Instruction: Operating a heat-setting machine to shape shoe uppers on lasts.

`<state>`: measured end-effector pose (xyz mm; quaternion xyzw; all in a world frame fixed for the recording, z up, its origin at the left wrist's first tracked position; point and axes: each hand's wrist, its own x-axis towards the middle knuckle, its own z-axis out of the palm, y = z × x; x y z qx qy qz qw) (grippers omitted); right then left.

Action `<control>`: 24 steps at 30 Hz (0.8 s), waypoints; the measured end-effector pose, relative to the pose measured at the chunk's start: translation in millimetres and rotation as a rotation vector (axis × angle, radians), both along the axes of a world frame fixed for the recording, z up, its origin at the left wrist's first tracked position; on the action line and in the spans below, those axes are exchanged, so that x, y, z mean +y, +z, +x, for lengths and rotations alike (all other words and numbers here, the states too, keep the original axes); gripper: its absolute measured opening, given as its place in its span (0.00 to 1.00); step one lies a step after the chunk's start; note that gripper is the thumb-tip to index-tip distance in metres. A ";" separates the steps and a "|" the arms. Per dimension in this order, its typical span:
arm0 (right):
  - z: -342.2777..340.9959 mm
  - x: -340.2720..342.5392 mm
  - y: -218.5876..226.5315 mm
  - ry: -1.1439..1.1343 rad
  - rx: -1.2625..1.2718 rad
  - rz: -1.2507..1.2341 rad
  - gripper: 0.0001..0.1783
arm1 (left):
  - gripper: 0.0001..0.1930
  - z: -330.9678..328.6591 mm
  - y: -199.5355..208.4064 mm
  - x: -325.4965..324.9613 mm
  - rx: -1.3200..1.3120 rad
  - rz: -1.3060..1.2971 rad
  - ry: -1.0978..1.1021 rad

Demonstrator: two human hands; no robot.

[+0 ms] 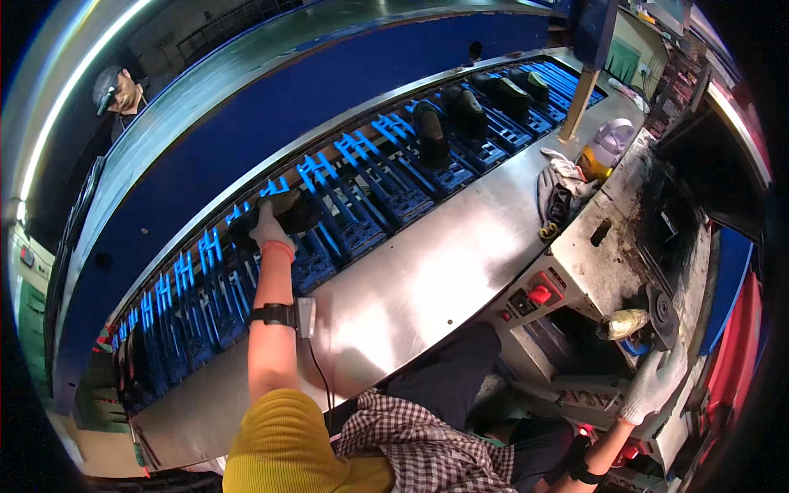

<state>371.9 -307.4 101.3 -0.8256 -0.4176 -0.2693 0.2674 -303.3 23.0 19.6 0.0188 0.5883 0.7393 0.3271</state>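
My left hand (268,233), in a pale glove, reaches onto the slatted conveyor (362,238) and grips a dark shoe (297,212). The shoe lies across the blue-lit bars, and some of my fingertips are hidden against it. At the far right, my right hand (655,384), in a white knit glove, is closed around the lower end of a black sole-shaped piece (660,314) with a rounded top. Beside that piece lies a yellowish wrapped roll or bottle (622,324); its exact kind is unclear.
Several more dark shoes (429,130) sit farther along the conveyor. A metal ledge (427,271) runs before it, under a blue machine housing (329,90). Gloves (561,177) and a clear-topped container (608,144) lie right. A red switch (540,294) juts nearby. Another person (120,94) stands behind.
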 end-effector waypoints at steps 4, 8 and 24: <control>1.1 -2.8 -1.1 0.028 -0.037 0.001 0.25 | 0.41 -47.4 -25.5 25.5 0.934 -0.414 -0.262; -19.2 0.4 11.3 0.000 -0.080 0.002 0.23 | 0.30 -28.4 -35.7 51.3 2.217 -0.751 -0.908; -111.4 53.9 135.7 1.107 1.022 0.112 0.29 | 0.41 209.7 146.1 -111.9 -0.384 0.427 -1.259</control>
